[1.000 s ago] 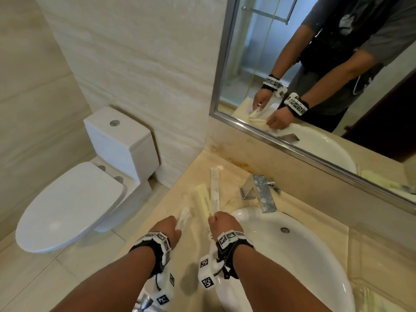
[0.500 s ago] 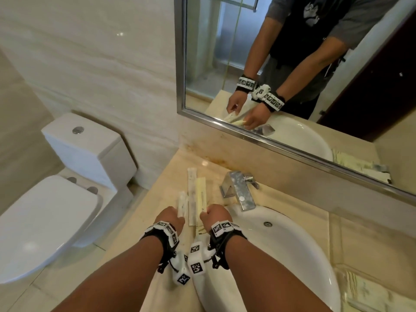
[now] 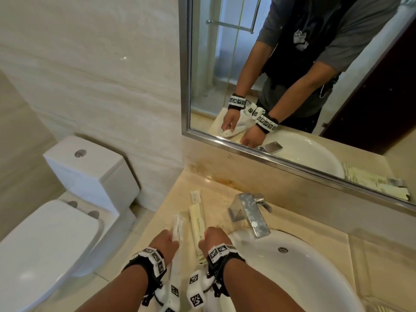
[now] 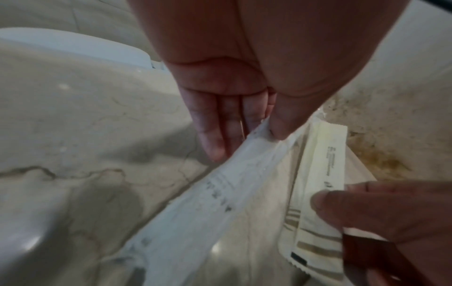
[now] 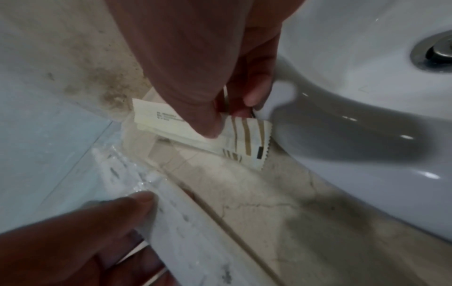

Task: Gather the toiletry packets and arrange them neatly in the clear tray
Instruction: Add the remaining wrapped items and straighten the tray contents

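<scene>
Print on the clear wrapper (image 4: 220, 195) too blurred to read, tray (image 3: 382, 278) cut off at lower right, cream packet (image 3: 197, 228) partly hidden under the right hand (image 3: 212, 238)

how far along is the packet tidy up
Partly done: some packets already lie in the clear tray right of the sink. In hand: the left hand pinches a white packet, the right hand a cream packet. Left: both, plus another packet on the counter.

Both forearms reach forward side by side — left hand (image 3: 166, 243) and right hand (image 3: 212, 239) each pinching with curled fingers.
</scene>
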{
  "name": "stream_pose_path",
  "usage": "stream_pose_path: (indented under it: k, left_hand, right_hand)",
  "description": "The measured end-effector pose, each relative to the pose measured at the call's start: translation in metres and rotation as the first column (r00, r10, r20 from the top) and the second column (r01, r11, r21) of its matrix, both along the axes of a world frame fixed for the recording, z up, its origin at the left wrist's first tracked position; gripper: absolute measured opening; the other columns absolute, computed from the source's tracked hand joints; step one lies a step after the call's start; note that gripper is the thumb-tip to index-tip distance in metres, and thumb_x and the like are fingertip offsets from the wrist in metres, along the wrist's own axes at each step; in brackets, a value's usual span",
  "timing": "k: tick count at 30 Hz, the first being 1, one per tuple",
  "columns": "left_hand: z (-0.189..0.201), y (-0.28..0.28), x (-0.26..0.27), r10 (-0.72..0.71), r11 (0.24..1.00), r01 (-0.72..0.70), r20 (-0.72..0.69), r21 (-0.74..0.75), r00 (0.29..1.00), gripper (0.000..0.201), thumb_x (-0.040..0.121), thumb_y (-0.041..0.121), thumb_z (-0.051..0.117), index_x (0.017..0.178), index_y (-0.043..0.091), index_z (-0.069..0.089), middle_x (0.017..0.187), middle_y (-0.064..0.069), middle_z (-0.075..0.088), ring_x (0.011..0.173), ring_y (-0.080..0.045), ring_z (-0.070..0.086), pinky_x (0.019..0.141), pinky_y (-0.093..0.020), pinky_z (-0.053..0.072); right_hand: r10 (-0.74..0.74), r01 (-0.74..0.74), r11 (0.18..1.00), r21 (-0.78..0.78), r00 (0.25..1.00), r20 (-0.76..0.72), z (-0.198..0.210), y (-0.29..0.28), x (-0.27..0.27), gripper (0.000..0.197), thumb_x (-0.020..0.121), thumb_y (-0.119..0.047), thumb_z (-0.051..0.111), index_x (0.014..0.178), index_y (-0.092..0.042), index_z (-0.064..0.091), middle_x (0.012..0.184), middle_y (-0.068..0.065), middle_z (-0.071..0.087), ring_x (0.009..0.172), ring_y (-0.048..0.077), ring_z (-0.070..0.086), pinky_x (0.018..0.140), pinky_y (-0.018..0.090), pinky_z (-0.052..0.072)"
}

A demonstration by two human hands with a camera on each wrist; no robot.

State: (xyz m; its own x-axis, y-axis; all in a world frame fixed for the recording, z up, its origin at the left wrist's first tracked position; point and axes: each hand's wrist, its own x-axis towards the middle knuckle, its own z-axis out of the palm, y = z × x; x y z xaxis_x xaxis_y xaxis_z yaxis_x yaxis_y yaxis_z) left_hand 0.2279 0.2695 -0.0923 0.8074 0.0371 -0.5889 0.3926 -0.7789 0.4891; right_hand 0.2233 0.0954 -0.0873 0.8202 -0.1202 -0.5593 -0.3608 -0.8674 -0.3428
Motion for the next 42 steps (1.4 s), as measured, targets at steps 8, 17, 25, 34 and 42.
stream_pose_path:
  k: [8,17,25,34,42]
  left_hand:
    - [0.002,0.006,-0.008,0.016,0.997,-0.014,0.017,-0.073,1.0,0.016,0.09,0.031,0.057,0.086,0.017,0.051,0.083,-0.004,0.062,0.072,-0.019,0.057,0.062,-0.03,0.043]
    - [0.039,0.001,-0.009,0.034,0.97,-0.022,0.045,-0.24,0.998,0.025,0.088,0.02,0.061,0.072,0.016,0.042,0.072,-0.006,0.053,0.068,-0.023,0.053,0.067,-0.039,0.052]
    - [0.122,-0.065,-0.023,0.016,0.876,-0.018,-0.009,-0.482,1.0,0.021,0.085,0.005,0.065,0.082,0.011,0.046,0.092,-0.025,0.068,0.083,-0.045,0.07,0.067,-0.05,0.06]
    - [0.182,-0.166,-0.055,-0.174,0.792,0.16,0.033,-0.589,0.984,0.029,0.081,0.01,0.075,0.094,0.013,0.049,0.075,-0.011,0.068,0.055,-0.019,0.065,0.05,-0.032,0.053]
    - [0.2,-0.255,-0.095,-0.405,0.759,0.375,0.065,-0.533,0.912,0.016,0.087,0.014,0.07,0.099,0.01,0.062,0.076,-0.006,0.07,0.065,-0.018,0.066,0.062,-0.034,0.059]
  right_hand:
    - [-0.043,0.043,0.999,-0.005,0.999,0.002,-0.002,0.01,-0.01,0.027,0.086,-0.023,0.056,0.113,-0.021,0.051,0.107,0.001,0.064,0.098,0.025,0.065,0.084,0.032,0.052]
    - [-0.062,0.073,0.959,0.274,0.997,-0.049,0.039,-0.007,-0.048,0.011,0.074,-0.029,0.063,0.069,-0.022,0.056,0.07,-0.006,0.059,0.065,0.012,0.057,0.059,0.026,0.048]
    - [-0.157,0.093,0.89,0.447,0.982,0.108,0.102,-0.064,-0.093,0.029,0.082,-0.016,0.068,0.062,-0.022,0.049,0.059,-0.012,0.047,0.044,-0.004,0.044,0.046,0.012,0.034]
    - [-0.246,0.159,0.882,0.444,0.958,0.147,0.166,-0.156,-0.149,0.003,0.077,-0.024,0.069,0.08,-0.024,0.07,0.075,-0.011,0.066,0.066,0.005,0.06,0.065,0.023,0.05]
    - [-0.287,0.21,0.89,0.404,0.947,0.141,0.178,-0.236,-0.201,0.005,0.079,-0.02,0.07,0.083,-0.021,0.071,0.081,-0.006,0.069,0.071,0.011,0.063,0.07,0.028,0.053]
